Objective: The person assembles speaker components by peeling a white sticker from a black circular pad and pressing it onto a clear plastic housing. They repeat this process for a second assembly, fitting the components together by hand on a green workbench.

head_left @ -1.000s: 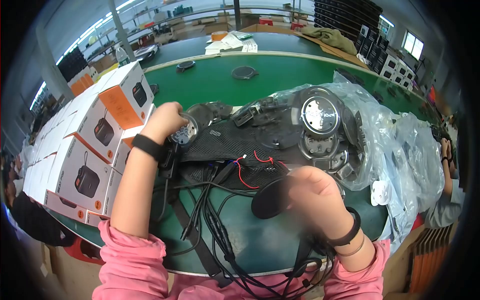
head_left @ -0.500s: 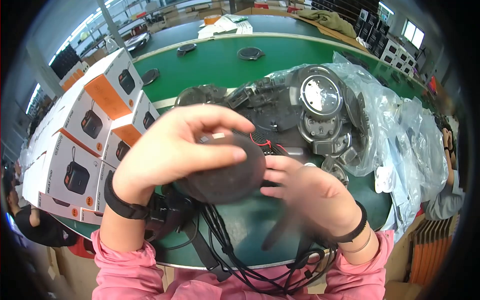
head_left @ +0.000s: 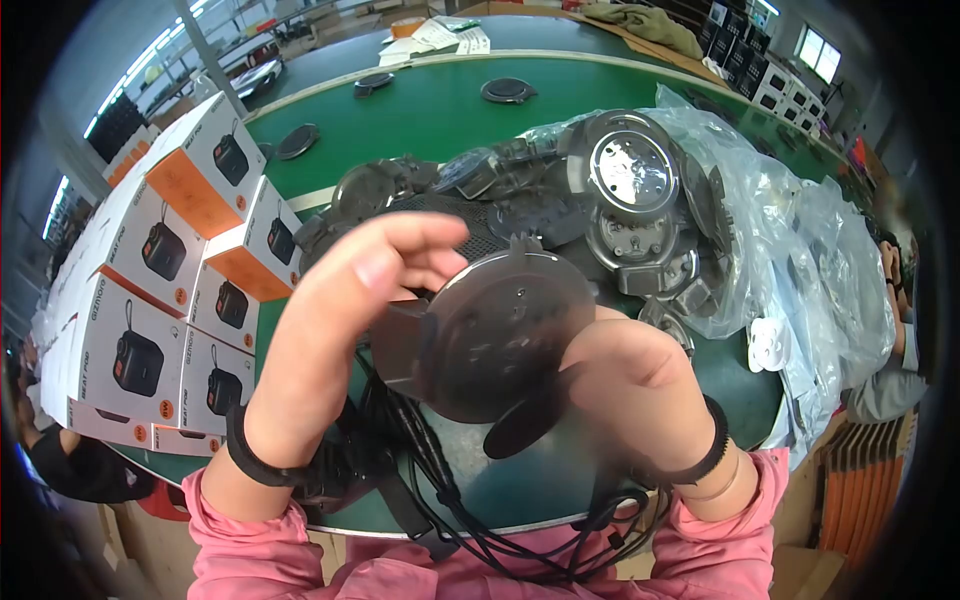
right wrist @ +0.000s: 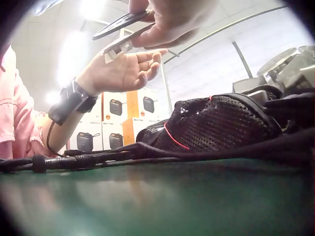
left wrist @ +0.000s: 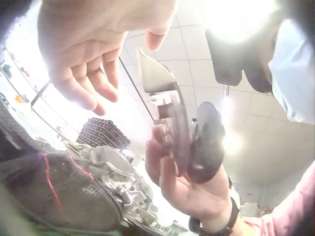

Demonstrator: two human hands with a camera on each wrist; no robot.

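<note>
My right hand [head_left: 640, 380] grips a round, smoky see-through plastic cover [head_left: 500, 330] with a small toothed tab on its rim. The same hand also holds a flat black disc [head_left: 525, 425], overlapping the cover's lower edge in the head view. Seen from the left wrist, the cover [left wrist: 179, 130] and disc [left wrist: 209, 142] stand side by side in the right fingers. My left hand [head_left: 350, 310] is beside the cover with loosely bent fingers; the left wrist view shows a gap between that hand [left wrist: 93, 49] and the cover.
Similar plastic parts [head_left: 635, 180] are piled beyond the hands, beside clear plastic bags [head_left: 810, 270]. Boxed speakers [head_left: 140, 350] are stacked at left. Black cables [head_left: 430, 460] run across the near table edge. Black mesh [right wrist: 211, 123] with red wires lies behind. Round covers [head_left: 508, 90] rest on the green surface.
My left hand has come from the parts at the left with the round cover and let go of it. The right hand, holding the black disc throughout, now grips the cover too.
</note>
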